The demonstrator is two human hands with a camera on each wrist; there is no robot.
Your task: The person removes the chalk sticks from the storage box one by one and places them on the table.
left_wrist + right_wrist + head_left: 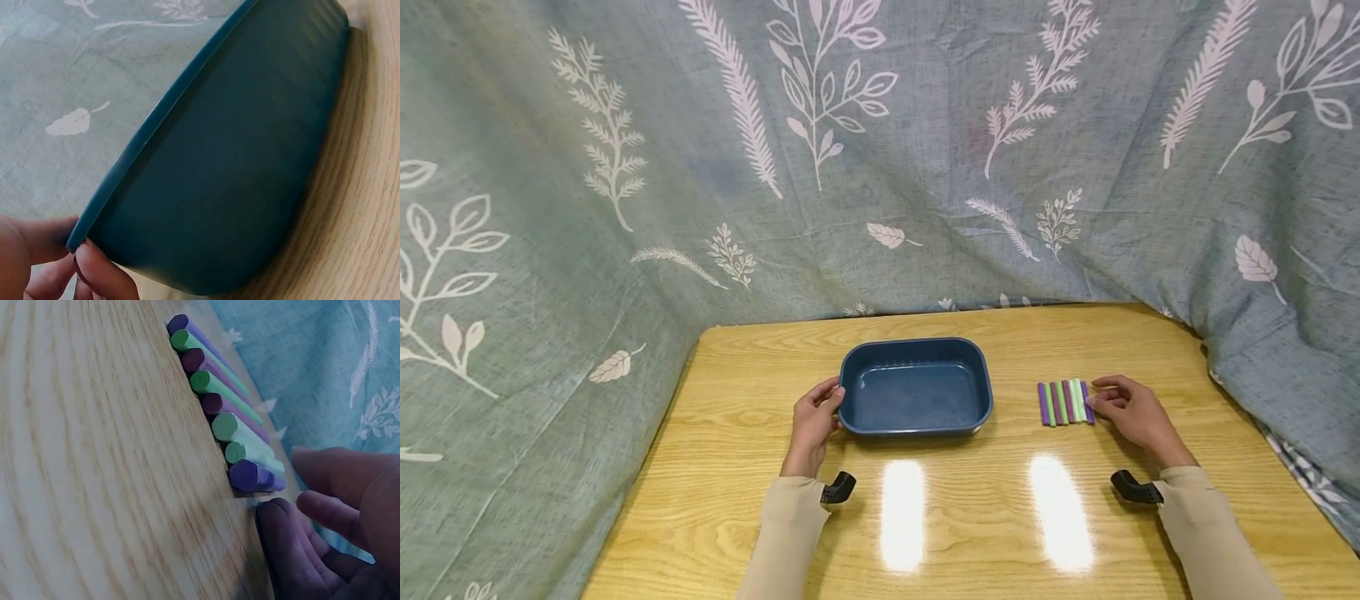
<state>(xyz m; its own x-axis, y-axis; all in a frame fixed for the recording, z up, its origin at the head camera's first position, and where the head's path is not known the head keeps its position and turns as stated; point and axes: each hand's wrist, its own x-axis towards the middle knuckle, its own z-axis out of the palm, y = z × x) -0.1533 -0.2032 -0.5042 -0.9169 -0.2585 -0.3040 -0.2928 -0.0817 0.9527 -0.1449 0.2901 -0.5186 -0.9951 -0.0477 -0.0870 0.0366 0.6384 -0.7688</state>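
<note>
A dark blue rectangular plastic basin (917, 398) with rounded corners stands on the wooden table, nothing inside it. My left hand (812, 421) pinches the rim at its left side; in the left wrist view the thumb (47, 237) lies on one face of the rim and a finger on the other. To the right of the basin, several chalk sticks (1066, 402) in purple, green, pale green and maroon lie side by side in a row. My right hand (1138, 412) is at the row's right end, beside the last purple chalk stick (245, 475), thumb and fingers apart with nothing between them.
Patterned grey-green cloth (880, 167) hangs behind the table (752, 358) and along both sides. A black wrist mount (838, 487) sticks out from the left sleeve and another (1135, 487) from the right. Two bright light reflections lie on the tabletop's front half.
</note>
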